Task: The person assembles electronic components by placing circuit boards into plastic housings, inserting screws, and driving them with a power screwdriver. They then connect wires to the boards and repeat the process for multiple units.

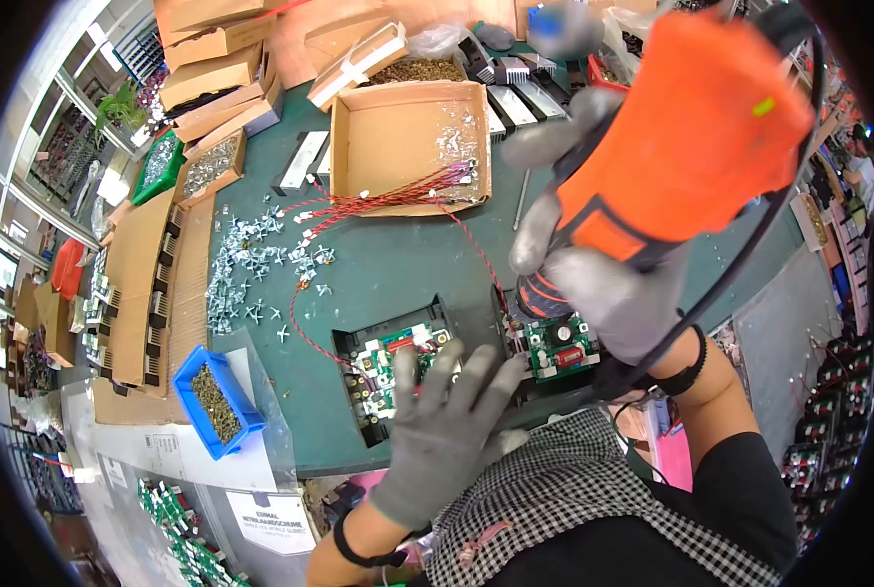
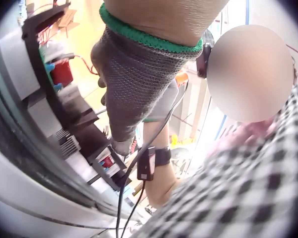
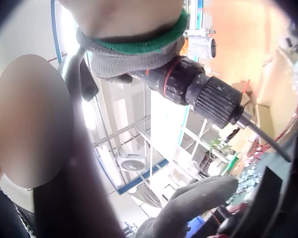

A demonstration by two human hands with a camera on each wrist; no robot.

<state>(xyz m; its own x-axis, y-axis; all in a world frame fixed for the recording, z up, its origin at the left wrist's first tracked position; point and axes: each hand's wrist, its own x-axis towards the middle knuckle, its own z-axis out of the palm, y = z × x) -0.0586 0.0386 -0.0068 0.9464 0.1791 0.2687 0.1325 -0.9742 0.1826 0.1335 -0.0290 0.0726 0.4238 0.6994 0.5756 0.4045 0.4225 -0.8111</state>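
My right hand grips an orange power drill held nose down over the right black housing. In the right wrist view the drill's black chuck carries a long metal bit, its tip right at a black housing wall. A green circuit board with a red component lies in that housing. My left hand has its fingers spread, the fingertips over the left black housing and its green circuit board. The left hand's palm side is hidden in the head view.
Bundled red-and-black wires drape over a cardboard tray. Loose winged metal parts are scattered left of it. A blue bin of small brass-coloured parts stands at the front left. The drill's black cable hangs past the right wrist.
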